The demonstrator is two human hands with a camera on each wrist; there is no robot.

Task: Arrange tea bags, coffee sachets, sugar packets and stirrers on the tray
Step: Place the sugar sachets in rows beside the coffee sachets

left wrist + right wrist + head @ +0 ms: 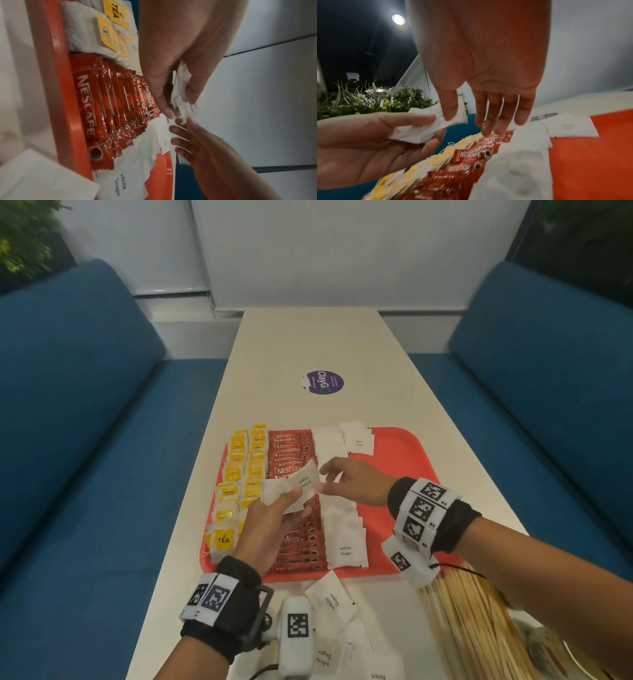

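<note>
- The left hand [270,529] grips a small bunch of white paper sugar packets [291,486] above the red plastic tray [404,446].
- The right hand [352,482], fingers relaxed and extended, touches the bunch's edge.
- Yellow-tagged tea bags [236,491], red coffee sachets [291,446] and more packets lie in rows on the tray.
- Pale wooden stirrers [472,621] lie on the white table [308,344] by the tray.

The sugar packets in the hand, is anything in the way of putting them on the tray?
Nothing visible blocks them. The left hand holds the sugar packets above the coffee sachets, and bare red tray lies open just right of the laid sugar row.
</note>
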